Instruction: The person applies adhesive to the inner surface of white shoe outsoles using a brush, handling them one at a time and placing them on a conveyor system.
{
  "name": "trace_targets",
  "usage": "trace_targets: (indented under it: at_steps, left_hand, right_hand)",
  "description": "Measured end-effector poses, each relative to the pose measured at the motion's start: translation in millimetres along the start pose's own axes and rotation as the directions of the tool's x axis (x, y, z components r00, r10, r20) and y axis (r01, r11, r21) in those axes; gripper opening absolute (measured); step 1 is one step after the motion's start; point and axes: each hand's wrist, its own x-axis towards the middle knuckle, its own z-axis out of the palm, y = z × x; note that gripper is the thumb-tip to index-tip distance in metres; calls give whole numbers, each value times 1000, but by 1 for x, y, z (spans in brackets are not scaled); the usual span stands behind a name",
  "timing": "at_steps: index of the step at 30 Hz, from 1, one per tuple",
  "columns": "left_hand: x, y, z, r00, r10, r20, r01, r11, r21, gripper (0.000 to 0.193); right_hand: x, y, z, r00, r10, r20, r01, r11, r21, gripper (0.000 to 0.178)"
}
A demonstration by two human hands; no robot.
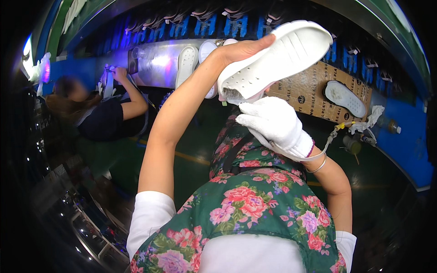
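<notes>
My bare left hand (243,50) grips a white shoe sole (291,52) along its left edge, thumb lying on the side. The sole is raised and tilted, its rounded end up to the right, with small holes toward the lower end. A grey, bristly-looking patch (233,94) shows at that lower end; whether it belongs to the sole or to a brush is unclear. A pinkish edge (272,85) peeks out underneath. Just below the lower end is my right hand (268,120) in a white knit glove, fingers curled together; what they hold is hidden.
Behind the sole, brown printed cardboard (302,91) covers the bench, bearing another white sole (344,98). More white soles (186,63) lie on the metal surface (157,61) at left. A rack of blue-and-dark pieces (205,26) runs behind. A co-worker (102,113) sits at left.
</notes>
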Motion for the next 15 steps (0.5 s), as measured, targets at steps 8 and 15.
trace_targets:
  at_steps: [8,15]
  left_hand:
    - [2,29,28,980,-196,14,165,860,483,104]
    - [13,29,16,963,-244,-117,240,574,783,123]
  right_hand:
    - [10,4,-17,990,139,8,-139,987,77,28]
    - [8,5,-17,834,541,104,-542,771,335,12]
